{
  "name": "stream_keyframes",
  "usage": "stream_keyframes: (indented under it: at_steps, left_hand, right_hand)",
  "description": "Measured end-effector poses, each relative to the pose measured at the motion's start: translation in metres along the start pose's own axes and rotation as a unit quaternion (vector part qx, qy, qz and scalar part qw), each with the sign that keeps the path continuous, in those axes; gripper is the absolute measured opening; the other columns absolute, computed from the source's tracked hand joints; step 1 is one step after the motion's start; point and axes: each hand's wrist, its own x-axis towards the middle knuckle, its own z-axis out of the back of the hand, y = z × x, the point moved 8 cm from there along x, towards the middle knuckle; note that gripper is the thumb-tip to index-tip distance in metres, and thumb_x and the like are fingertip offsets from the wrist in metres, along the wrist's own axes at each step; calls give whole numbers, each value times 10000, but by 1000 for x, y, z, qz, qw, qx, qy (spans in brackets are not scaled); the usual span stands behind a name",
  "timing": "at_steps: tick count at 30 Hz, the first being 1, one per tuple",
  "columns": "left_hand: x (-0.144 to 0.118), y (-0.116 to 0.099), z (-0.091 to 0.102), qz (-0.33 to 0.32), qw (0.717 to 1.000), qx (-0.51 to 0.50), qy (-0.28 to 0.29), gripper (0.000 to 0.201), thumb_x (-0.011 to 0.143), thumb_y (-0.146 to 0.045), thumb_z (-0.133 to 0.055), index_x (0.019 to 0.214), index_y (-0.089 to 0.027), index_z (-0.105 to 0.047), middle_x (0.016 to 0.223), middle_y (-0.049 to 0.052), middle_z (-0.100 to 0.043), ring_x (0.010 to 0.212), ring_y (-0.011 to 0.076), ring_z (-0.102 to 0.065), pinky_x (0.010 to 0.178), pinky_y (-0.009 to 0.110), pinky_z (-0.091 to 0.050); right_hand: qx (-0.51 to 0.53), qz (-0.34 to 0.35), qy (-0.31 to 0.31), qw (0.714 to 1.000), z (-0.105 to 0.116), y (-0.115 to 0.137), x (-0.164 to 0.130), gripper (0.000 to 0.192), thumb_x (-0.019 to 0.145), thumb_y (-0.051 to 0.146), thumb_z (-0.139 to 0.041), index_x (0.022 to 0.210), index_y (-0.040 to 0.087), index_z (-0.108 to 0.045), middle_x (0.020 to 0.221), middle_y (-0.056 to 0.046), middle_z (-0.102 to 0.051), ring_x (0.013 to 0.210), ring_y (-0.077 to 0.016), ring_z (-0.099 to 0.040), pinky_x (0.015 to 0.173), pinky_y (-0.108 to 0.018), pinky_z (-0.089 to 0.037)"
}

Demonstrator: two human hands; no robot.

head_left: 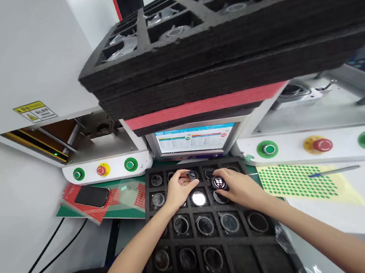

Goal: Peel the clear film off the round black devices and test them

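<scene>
Round discs clamped in both hands' grips above foam tray, stacked trays overhead, monitor behind.

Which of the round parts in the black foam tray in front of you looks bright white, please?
The round part in the tray's second row, lying between the left hand and right hand. Its face shines plain white; the others look dark or glassy.

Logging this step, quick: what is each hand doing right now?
Left hand: closed on a small round part over the foam tray.
Right hand: closed on a round part with a lit face.
</scene>
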Motion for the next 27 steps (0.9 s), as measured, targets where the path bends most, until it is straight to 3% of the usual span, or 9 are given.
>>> stream_keyframes:
  at_steps: [4, 10, 14, 16, 19, 21, 23, 25, 27]
  left_hand:
    - [-1, -9, 7, -37, 996, 69, 34, 323, 695, -191, -761, 987, -151, -630, 898, 51, -663, 783, 180, -671, 762, 338, -561]
    - [-6, -22, 29, -124, 968, 215, 45, 347, 546, -184, -863, 849, -174, -694, 1073, 99, -630, 1104, 302, -556, 1003, 490, -433]
    - [-13, -27, 33, -168, 946, 271, 59, 425, 517, -206, -889, 903, -235, -715, 1103, 61, -664, 1125, 271, -578, 1002, 432, -455]
    - [-11, -34, 48, -185, 936, 297, 42, 416, 563, -241, -872, 947, -260, -713, 1106, 37, -687, 1102, 238, -607, 996, 377, -462]
    - [9, -51, 111, -172, 918, 351, -61, 101, 801, -269, -684, 882, -215, -710, 960, 46, -726, 939, 206, -664, 897, 326, -496]
    - [32, -66, 174, -142, 894, 392, -165, 218, 916, -232, -503, 841, -161, -695, 904, 86, -720, 885, 220, -666, 854, 352, -501]
    - [59, -85, 234, -117, 862, 429, -243, 241, 948, -211, -457, 908, -118, -676, 989, 117, -703, 975, 241, -646, 915, 413, -474]
    - [87, -104, 276, -106, 843, 458, -262, 167, 929, -234, -552, 1001, -121, -650, 1088, 95, -676, 1074, 236, -612, 962, 449, -458]
    - [112, -120, 297, -98, 835, 480, -253, 220, 917, -282, -598, 1069, -127, -630, 1146, 90, -649, 1100, 237, -599, 970, 469, -465]
  right_hand:
    - [-8, -9, -2, 1000, -6, -1, -1, 327, 782, 203, -589, 1104, 179, -534, 1139, -114, -657, 985, -281, -666, 805, -401, -544]
    - [0, -4, -20, 1000, -11, -4, -5, 292, 803, 252, -557, 1091, 217, -522, 1095, -82, -666, 977, -266, -675, 780, -387, -554]
    - [1, -2, -41, 999, -13, -9, -8, 306, 818, 301, -559, 1111, 223, -519, 1085, -84, -674, 962, -263, -686, 761, -385, -566]
    - [1, 0, -57, 998, -14, -12, -10, 312, 826, 317, -552, 1120, 220, -512, 1083, -84, -682, 944, -261, -695, 745, -382, -574]
    - [3, 19, -81, 997, -15, -11, -12, 295, 845, 327, -531, 1119, 221, -512, 1073, -73, -694, 893, -245, -711, 683, -355, -585]
    - [5, 38, -100, 994, -15, -8, -13, 290, 859, 344, -520, 1121, 219, -517, 1053, -70, -701, 860, -237, -718, 641, -341, -588]
    - [6, 58, -120, 991, -11, -6, -14, 301, 866, 386, -523, 1115, 216, -531, 1059, -77, -700, 885, -239, -715, 665, -344, -594]
    - [-6, 85, -152, 985, -1, -5, -17, 315, 876, 434, -528, 1102, 216, -552, 1080, -86, -695, 929, -242, -706, 719, -353, -595]
    - [-26, 93, -194, 976, 18, -14, -24, 318, 892, 471, -520, 1078, 219, -572, 1066, -86, -699, 925, -240, -707, 738, -354, -591]
